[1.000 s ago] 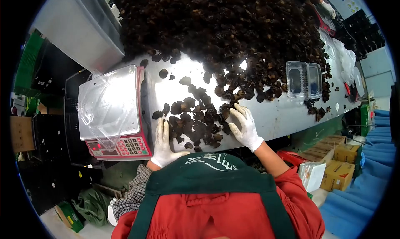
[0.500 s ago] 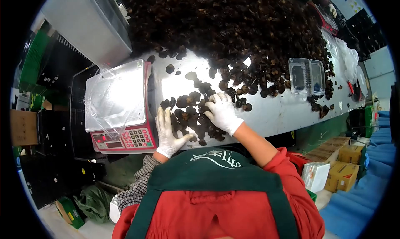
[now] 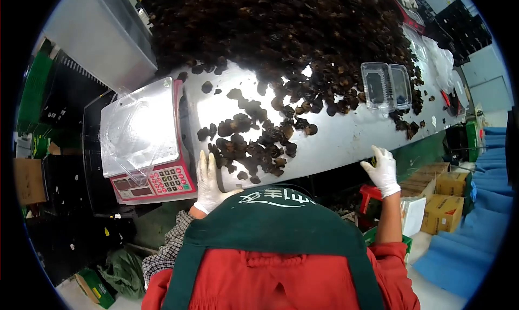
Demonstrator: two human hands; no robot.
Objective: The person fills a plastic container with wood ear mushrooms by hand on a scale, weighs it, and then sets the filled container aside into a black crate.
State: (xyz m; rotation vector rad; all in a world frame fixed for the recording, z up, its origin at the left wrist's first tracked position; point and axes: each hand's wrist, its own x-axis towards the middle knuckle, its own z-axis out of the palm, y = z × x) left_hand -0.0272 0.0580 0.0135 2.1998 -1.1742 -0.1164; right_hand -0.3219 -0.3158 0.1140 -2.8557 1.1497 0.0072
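Resting flat on the near edge of the worktop (image 3: pixel 335 142), the left hand (image 3: pixel 208 183) lies in its white glove, fingers (image 3: pixel 204 161) stretched straight and close together, gripping nothing. It sits just beside the near-left fringe of the small pile of dark mushrooms (image 3: pixel 251 147), between that pile and the scale (image 3: pixel 162 183).

Over to the right hand (image 3: pixel 383 172): it's off the worktop altogether, hanging past the near edge well to the right of the pile. Its gloved fingers (image 3: pixel 377 153) are spread wide and open, and it's empty too.

The small pile sits loose on bare metal, near the middle-left of the worktop, with stray pieces trailing away towards the big heap (image 3: pixel 281 28) that covers the far side.

On the scale's platform, a clear lid (image 3: pixel 127 139) lies open. Far right, two clear tubs (image 3: pixel 386 85) stand side by side at the edge of the big heap. Down below the worktop on the right, cardboard boxes (image 3: pixel 448 183) are stacked on the floor.
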